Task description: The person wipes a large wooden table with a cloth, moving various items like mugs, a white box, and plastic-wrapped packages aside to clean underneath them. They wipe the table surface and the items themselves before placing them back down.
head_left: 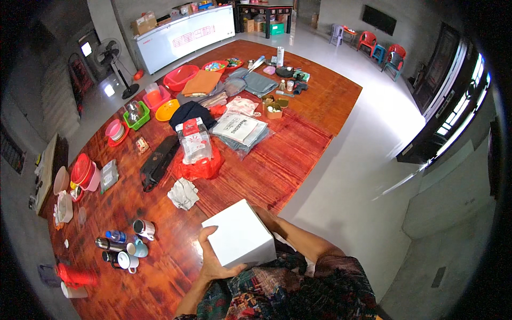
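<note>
A plain white box (237,232) is held close to my body at the near edge of the wooden table. My left hand (214,264) wraps its left side, the thumb bent over a top corner and fingers along the lower edge. On the far right side my right hand (265,217) grips it; the box hides most of those fingers. Just beyond the box lies a crumpled whitish cloth (183,194). Several mugs and bottles stand to the left, among them a white mug (127,261) and a steel flask (109,244).
The big reddish table (176,256) carries a black case (160,162), a red plastic bag (205,165), packaged clothes (239,128), a green basket (136,115) and a red basin (180,78). Behind it are a white chest freezer (184,40) and a standing fan (121,72). Pale floor (368,176) lies to the right.
</note>
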{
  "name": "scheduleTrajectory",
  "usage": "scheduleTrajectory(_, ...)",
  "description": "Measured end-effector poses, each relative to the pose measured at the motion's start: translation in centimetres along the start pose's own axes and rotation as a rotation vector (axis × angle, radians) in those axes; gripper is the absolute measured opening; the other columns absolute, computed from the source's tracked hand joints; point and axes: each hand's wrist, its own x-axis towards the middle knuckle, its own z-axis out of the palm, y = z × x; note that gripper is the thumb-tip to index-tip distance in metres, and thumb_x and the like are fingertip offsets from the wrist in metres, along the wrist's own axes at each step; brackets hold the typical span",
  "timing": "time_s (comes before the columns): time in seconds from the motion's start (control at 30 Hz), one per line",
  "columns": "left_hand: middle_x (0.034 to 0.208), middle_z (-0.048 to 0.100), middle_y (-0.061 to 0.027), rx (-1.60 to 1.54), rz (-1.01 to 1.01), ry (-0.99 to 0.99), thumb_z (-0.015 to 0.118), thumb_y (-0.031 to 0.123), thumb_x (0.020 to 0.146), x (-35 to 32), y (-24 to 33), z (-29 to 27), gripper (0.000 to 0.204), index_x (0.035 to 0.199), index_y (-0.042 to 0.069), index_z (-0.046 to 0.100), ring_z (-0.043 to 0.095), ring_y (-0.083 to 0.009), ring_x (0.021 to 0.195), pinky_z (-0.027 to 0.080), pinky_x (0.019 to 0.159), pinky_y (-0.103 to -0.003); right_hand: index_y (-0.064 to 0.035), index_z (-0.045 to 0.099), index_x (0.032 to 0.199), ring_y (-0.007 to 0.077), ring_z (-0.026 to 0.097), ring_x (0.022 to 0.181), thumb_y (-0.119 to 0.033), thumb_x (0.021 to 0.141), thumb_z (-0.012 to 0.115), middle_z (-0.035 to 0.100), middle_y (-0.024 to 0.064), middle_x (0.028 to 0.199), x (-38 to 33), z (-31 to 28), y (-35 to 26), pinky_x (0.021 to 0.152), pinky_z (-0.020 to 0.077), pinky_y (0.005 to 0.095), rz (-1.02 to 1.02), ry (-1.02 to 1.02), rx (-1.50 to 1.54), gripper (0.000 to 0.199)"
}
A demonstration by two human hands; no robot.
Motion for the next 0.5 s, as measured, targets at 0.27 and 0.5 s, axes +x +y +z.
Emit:
scheduleTrajectory(0.27, 0.120, 0.042, -0.0178, -0.086, -0.023, -0.201, 0.087, 0.028, 0.059, 0.0, -1.4, 0.1, 0.105, 0.135, 0.010, 0.016, 0.048, -0.0283, 0.112, 0.041, 0.090, -0.045, -0.0038, 0.047, 0.133, 0.0204, 0.054, 0.108, -0.048, 0.096, 0.041, 0.057, 0.0128, 0.121, -3.2, -2.9, 2.4, 0.093, 0.0438, 0.0337, 0.082, -0.084, -0.065, 0.059)
scheduleTrajectory(0.5, 0.122, 0.037, -0.0193, -0.149, 0.062, -0.373, 0.087, 0.030, 0.054, 1.0, -0.4, 1.2, 0.101, 0.134, 0.013, 0.027, 0.043, -0.0335, 0.115, 0.036, 0.093, -0.048, -0.0069, 0.031, 0.144, 0.0219, 0.043, 0.126, -0.042, 0.097, 0.043, 0.041, 0.0132, 0.140, -4.8, -0.5, -4.1, 0.104, 0.0381, 0.0353, -0.097, -0.577, 0.077, 0.060)
